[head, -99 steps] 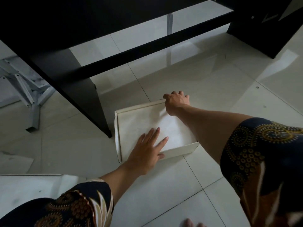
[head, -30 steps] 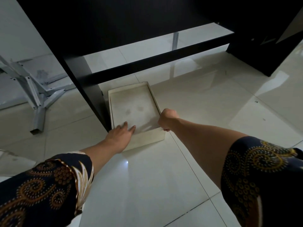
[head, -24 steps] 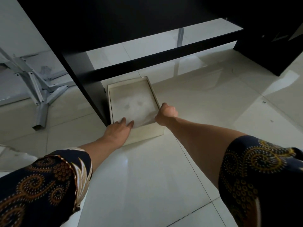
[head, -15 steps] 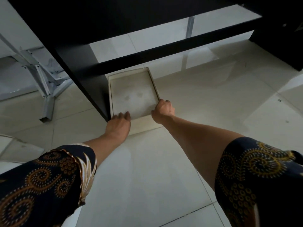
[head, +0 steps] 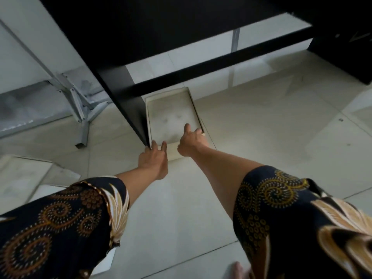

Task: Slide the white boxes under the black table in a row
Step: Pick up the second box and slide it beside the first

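Under black table, white box long axis near-to-far — left edge against table leg, open floor right; left hand fingers spread, right hand thumb out, both at near edge.

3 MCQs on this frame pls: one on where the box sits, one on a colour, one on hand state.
1. Where is the white box relative to the black table leg?
A. Directly right of it
B. Left of it
C. On top of the table

2. What colour is the folding frame at left?
A. Red
B. Grey
C. Black

3. What is the left hand doing?
A. Lifting the box off the floor
B. Closed in a fist
C. Fingers extended at the box's near edge

Answers: 1 A, the box lies alongside the leg's right face; 2 B, pale grey metal; 3 C, the fingers reach flat to the near wall.
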`<state>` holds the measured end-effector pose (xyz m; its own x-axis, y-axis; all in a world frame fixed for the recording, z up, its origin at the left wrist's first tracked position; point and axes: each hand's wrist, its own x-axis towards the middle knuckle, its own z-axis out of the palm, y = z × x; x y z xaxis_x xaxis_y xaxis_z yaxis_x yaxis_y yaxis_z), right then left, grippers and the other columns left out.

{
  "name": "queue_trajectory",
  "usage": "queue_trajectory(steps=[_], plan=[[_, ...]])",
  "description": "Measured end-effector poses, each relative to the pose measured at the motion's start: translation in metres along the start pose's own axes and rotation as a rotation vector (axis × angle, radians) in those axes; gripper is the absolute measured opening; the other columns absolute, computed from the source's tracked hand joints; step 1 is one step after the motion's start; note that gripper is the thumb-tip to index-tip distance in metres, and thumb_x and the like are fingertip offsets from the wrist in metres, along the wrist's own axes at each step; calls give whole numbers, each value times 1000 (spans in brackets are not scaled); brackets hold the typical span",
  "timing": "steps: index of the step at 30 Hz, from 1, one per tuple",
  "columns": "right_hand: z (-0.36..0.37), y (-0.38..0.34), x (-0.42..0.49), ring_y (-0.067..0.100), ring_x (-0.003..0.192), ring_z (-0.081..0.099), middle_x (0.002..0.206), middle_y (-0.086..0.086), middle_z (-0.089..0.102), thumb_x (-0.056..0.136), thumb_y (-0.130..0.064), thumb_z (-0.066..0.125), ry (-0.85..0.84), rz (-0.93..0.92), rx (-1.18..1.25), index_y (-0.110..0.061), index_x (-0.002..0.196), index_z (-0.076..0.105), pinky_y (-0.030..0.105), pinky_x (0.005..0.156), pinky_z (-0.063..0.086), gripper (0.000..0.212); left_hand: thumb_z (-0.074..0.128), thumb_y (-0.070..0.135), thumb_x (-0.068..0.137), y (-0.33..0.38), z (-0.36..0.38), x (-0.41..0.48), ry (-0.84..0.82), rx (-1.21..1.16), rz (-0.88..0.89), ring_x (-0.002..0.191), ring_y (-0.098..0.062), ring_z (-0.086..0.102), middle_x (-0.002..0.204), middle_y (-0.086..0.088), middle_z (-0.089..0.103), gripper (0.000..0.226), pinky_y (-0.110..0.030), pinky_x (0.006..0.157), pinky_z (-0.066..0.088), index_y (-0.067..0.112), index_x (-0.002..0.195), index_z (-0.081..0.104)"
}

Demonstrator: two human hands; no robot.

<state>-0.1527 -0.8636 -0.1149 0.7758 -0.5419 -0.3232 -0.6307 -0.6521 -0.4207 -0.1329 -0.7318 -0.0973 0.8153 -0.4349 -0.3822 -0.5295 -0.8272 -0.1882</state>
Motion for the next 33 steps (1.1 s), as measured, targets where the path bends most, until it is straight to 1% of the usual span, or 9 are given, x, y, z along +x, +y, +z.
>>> queue_trajectory(steps=[3, 6, 10, 15, 20, 24, 27, 30, 33], plan=[[-21, -29, -15, 39, 116, 53, 132, 23, 43, 90, -20, 58, 53, -48, -91, -16, 142, 29, 42, 80, 48, 59, 51, 19, 86, -32, 0, -17, 61, -46, 21, 139, -38, 27, 160, -14, 7, 83, -44, 106, 35, 22, 154, 3], [-28, -53, -35, 37, 114, 53, 129, 20, 45, 88, -23, 62, 83, -61, -132, -13, 138, 34, 40, 77, 45, 59, 51, 23, 87, -65, 0, -33, 99, -83, 20, 138, -38, 29, 159, -14, 12, 80, -44, 105, 34, 22, 154, 6], [-8, -94, -63, 37, 116, 54, 131, 21, 47, 88, -23, 58, 12, -116, -237, -7, 140, 33, 40, 83, 48, 60, 54, 24, 87, -122, 0, -51, 124, -118, -25, 139, -38, 27, 160, -15, 10, 80, -44, 107, 32, 22, 153, 8], [34, -166, -94, 36, 115, 60, 129, 18, 59, 86, -23, 54, -45, -195, -249, -6, 138, 43, 37, 78, 45, 56, 56, 28, 87, -201, 10, -73, 155, -139, -105, 136, -36, 32, 157, -13, 17, 82, -43, 103, 36, 22, 153, 8], [102, -231, -126, 40, 126, 48, 138, 20, 45, 93, -47, 54, -97, -219, -195, -13, 140, 35, 44, 93, 46, 61, 58, 26, 86, -292, 37, -101, 133, -186, -231, 133, -37, 36, 156, -15, 20, 82, -42, 101, 38, 20, 153, 11], [148, -263, -150, 37, 127, 40, 139, 18, 38, 95, -47, 53, -113, -245, -225, -14, 141, 32, 44, 99, 41, 60, 55, 25, 86, -355, 74, -127, 85, -221, -338, 123, -34, 48, 143, -13, 39, 76, -40, 90, 42, 19, 151, 16], [172, -272, -166, 35, 127, 38, 139, 16, 37, 95, -47, 53, -140, -250, -233, -14, 142, 31, 43, 96, 41, 61, 52, 26, 88, -385, 109, -144, 44, -222, -393, 115, -33, 53, 130, -13, 50, 59, -38, 84, 42, 14, 142, 32], [189, -272, -177, 34, 127, 38, 138, 15, 37, 95, -49, 52, -151, -250, -260, -15, 142, 32, 46, 93, 41, 61, 47, 34, 92, -398, 141, -153, 23, -314, -466, 118, -33, 52, 132, -13, 50, 47, -38, 86, 42, 11, 133, 41], [202, -271, -183, 34, 129, 36, 140, 15, 36, 94, -51, 52, -144, -242, -290, -16, 142, 32, 46, 99, 39, 63, 39, 46, 96, -400, 162, -155, 10, -435, -526, 123, -35, 50, 138, -14, 48, 55, -40, 93, 42, 9, 136, 41]])
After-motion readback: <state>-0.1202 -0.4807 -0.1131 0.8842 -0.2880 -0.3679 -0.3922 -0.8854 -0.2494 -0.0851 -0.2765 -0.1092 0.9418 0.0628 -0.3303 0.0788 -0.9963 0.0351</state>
